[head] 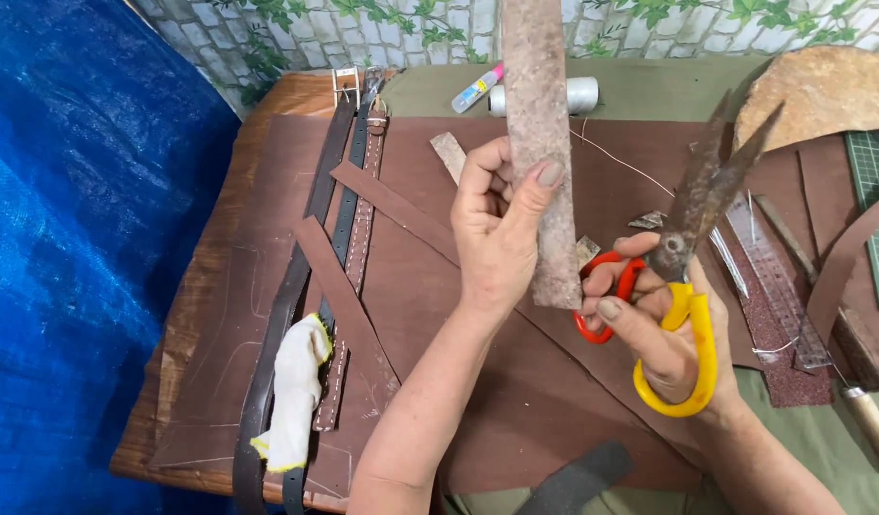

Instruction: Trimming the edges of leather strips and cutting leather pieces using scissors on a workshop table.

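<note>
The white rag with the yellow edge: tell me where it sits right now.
In the head view, the white rag lies at the lower left of the table, draped over the dark belts, left of the left hand holding the leather strip.

Wooden table (186, 324) under brown leather sheet (516, 381), olive cloth (649, 91), cutting mat (878, 205).

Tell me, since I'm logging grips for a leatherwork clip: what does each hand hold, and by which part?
Left hand pinches a long mottled brown leather strip near its lower end. Right hand holds rusty scissors by the yellow and red handle loops.
</note>
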